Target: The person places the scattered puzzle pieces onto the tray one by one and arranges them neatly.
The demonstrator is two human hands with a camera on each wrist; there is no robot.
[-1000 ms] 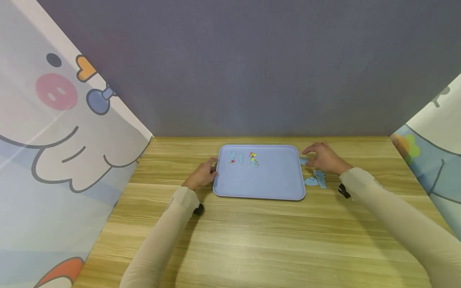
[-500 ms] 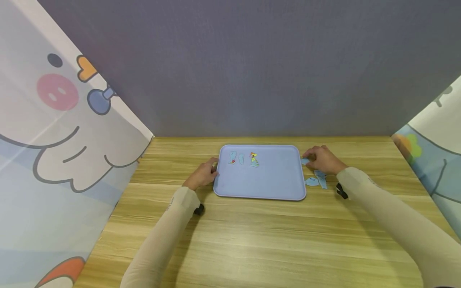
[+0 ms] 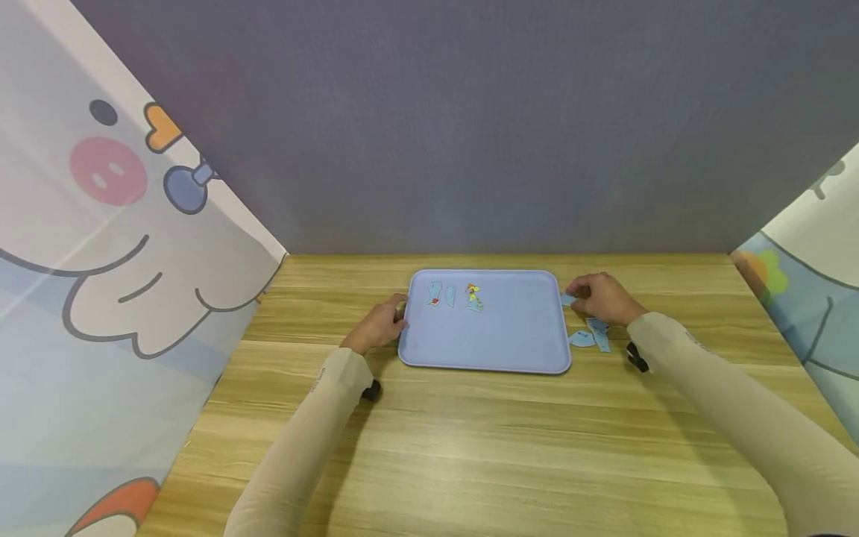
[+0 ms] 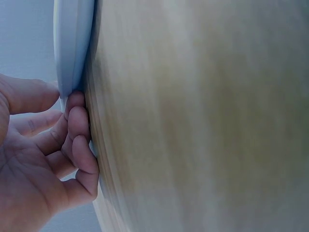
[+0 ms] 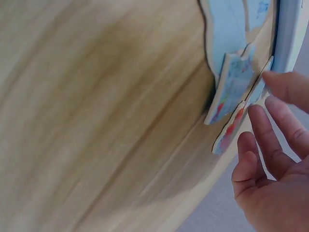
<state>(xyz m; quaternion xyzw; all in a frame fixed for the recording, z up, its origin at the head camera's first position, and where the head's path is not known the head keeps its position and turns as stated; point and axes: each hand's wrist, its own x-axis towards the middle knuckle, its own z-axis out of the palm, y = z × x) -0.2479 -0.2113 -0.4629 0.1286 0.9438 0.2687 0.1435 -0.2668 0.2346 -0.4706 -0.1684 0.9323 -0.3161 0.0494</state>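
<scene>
My left hand holds the left rim of a light-blue tray; in the left wrist view the thumb lies on the rim and the curled fingers sit at its underside. Just beyond the tray's right side, my right hand has thumb and forefinger on a light-blue puzzle piece, partly hidden by the hand. The right wrist view shows the fingertips at that piece, beside a red-patterned piece. Nearer me lie two more puzzle pieces, a rounded one and a long one.
On the tray's upper left lie two pale-blue pieces and a yellow-patterned cluster. The tray stands on a wooden table near a grey back panel. Cartoon-printed walls flank both sides.
My right thumb and forefinger have come down and together on the light-blue puzzle piece beside the tray. The left hand keeps its place at the rim.
</scene>
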